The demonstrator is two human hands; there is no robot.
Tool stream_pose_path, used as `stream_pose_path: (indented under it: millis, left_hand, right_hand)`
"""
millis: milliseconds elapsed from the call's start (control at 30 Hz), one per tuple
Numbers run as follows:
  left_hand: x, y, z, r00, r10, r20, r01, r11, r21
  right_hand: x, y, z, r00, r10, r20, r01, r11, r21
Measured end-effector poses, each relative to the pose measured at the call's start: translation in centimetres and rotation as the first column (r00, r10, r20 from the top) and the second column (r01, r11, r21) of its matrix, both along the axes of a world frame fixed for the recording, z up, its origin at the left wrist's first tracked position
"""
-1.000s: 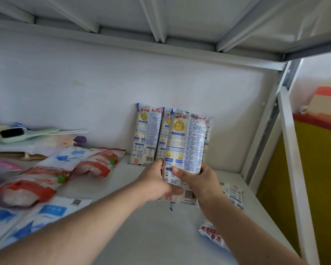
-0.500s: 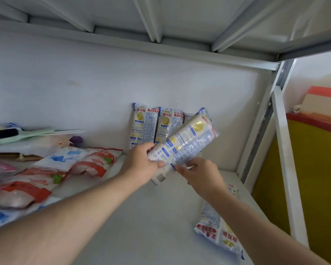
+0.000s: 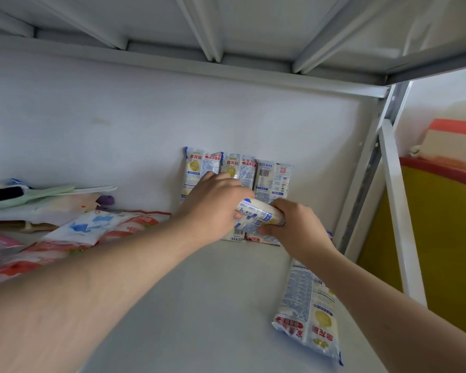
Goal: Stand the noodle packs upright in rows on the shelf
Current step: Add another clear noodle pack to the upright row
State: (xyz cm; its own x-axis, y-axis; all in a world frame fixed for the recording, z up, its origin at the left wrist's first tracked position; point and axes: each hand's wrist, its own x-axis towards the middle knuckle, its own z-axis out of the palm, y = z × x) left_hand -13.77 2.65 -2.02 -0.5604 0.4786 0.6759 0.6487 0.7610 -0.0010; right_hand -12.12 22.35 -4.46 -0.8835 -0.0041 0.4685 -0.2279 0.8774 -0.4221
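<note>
Red-and-white bags (image 3: 65, 243) lie flat at the left of the shelf (image 3: 199, 305). The left hand (image 3: 213, 208) grips one end of a noodle pack (image 3: 258, 214), fingers curled over it — the pack lies nearly sideways in front of the upright row (image 3: 237, 173) against the back wall. The right hand (image 3: 296, 227) clasps its other end, fingers wrapped beneath. Further right, another pack (image 3: 310, 316) lies flat near the shelf edge.
</note>
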Motion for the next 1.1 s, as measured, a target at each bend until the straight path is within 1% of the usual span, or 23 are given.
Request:
stream_pose_path:
  millis: [67, 133, 167, 200, 233, 300, 333, 367, 433, 533, 633, 700, 800, 867, 933, 1100]
  left_hand:
    - [-0.2, 0.6, -0.3, 0.996, 0.032, -0.078, -0.028, 0.998, 0.057]
    - [0.0, 1.6, -1.0, 0.982, 0.114, -0.151, -0.079, 0.972, 0.22]
    - [0.1, 2.3, -1.4, 0.978, 0.152, -0.144, -0.097, 0.938, 0.334]
    - [0.0, 3.1, -2.1, 0.981, 0.17, -0.094, -0.112, 0.888, 0.445]
    - [-0.2, 3.9, -2.8, 0.988, 0.155, -0.007, -0.127, 0.834, 0.536]
    - [-1.0, 5.7, -4.4, 0.979, 0.018, 0.205, -0.148, 0.753, 0.641]
    - [-1.4, 6.6, -5.3, 0.952, -0.061, 0.3, -0.159, 0.739, 0.655]
    - [-1.7, 7.5, -6.0, 0.918, -0.118, 0.378, -0.168, 0.749, 0.641]
    - [-1.9, 9.3, -7.2, 0.863, -0.202, 0.464, -0.129, 0.799, 0.588]
    - [-2.0, 11.9, -8.4, 0.802, -0.322, 0.504, -0.016, 0.831, 0.556]
    - [-3.0, 14.1, -9.2, 0.754, -0.414, 0.51, 0.014, 0.786, 0.617]
    - [-4.0, 15.3, -9.6, 0.725, -0.454, 0.518, 0.009, 0.758, 0.652]
    - [-5.3, 16.7, -10.5, 0.704, -0.489, 0.515, 0.012, 0.733, 0.68]
    - [-6.2, 17.3, -11.2, 0.699, -0.471, 0.538, 0.011, 0.759, 0.651]
    - [-7.2, 17.7, -11.9, 0.714, -0.425, 0.556, 0.008, 0.799, 0.601]
    - [-9.2, 18.4, -13.0, 0.75, -0.37, 0.548, -0.005, 0.825, 0.565]
  right_hand:
    - [0.1, 0.9, -0.5, 0.999, -0.011, -0.032, 0.008, 0.996, -0.086]
    - [0.1, 2.0, -0.7, 0.999, -0.006, -0.051, -0.005, 0.975, -0.22]
    - [0.0, 2.6, -0.8, 0.998, -0.01, -0.067, -0.008, 0.964, -0.267]
    - [-0.1, 3.2, -0.8, 0.997, -0.021, -0.077, -0.003, 0.952, -0.307]
    - [-0.2, 3.7, -0.7, 0.996, -0.024, -0.084, -0.007, 0.936, -0.353]
    - [-0.4, 4.7, -0.8, 0.997, -0.013, -0.08, -0.027, 0.877, -0.479]
    - [-0.5, 5.2, -0.8, 0.997, -0.011, -0.077, -0.031, 0.848, -0.53]
    - [-0.6, 5.6, -0.7, 0.998, -0.017, -0.066, -0.024, 0.827, -0.562]
    - [-0.9, 6.2, -0.5, 0.999, -0.018, -0.041, -0.011, 0.791, -0.612]
    - [-2.0, 7.2, -0.4, 0.999, -0.031, -0.011, 0.015, 0.735, -0.678]
    - [-3.7, 8.6, -0.7, 1.0, -0.015, 0.008, 0.016, 0.645, -0.764]
    - [-4.9, 9.6, -1.0, 1.0, -0.012, 0.016, 0.02, 0.61, -0.792]
    - [-7.3, 11.1, -1.8, 1.0, -0.01, 0.018, 0.02, 0.564, -0.825]
    - [-9.0, 12.0, -2.5, 1.0, 0.015, 0.018, 0.007, 0.551, -0.835]
    - [-10.5, 12.8, -3.1, 0.998, 0.048, 0.027, -0.003, 0.528, -0.849]
    - [-13.6, 13.7, -4.8, 0.99, 0.136, 0.042, -0.029, 0.482, -0.876]
